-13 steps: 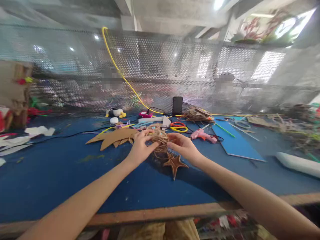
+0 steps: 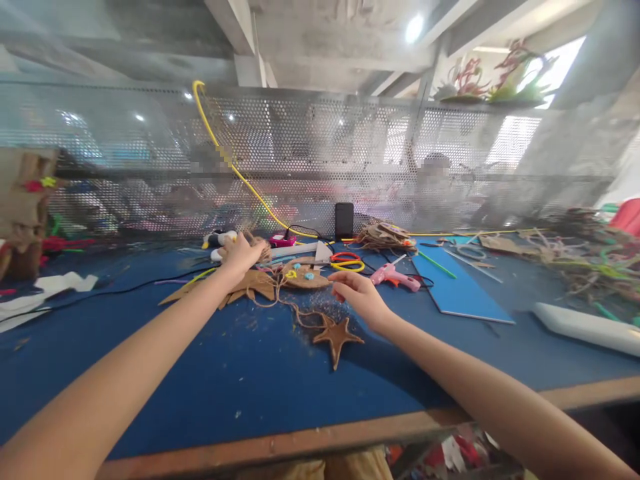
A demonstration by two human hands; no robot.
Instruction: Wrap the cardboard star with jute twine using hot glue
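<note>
My left hand (image 2: 243,256) reaches to the back left and grips a tangle of brown twine (image 2: 257,243). From it a thin strand trails across the blue table (image 2: 200,373) to a brown star (image 2: 337,337) lying flat. My right hand (image 2: 358,293) hovers just above and right of the star with its fingers loosely curled; I see nothing in it. Between my hands lies a round cardboard piece (image 2: 303,275) with small coloured bits on it. Flat cardboard star cut-outs (image 2: 253,284) lie under my left wrist.
A pink glue gun (image 2: 398,276), red and yellow scissors (image 2: 350,261) and a blue sheet (image 2: 457,285) lie to the right. A dark phone (image 2: 344,220) stands against the perforated screen (image 2: 310,160). A white tube (image 2: 585,327) lies far right, and twig clutter (image 2: 590,260) is behind it.
My left hand has pulled the twine bundle away to the back left, uncovering the round cardboard piece. My right hand has let go of the bundle and stays near the star.
</note>
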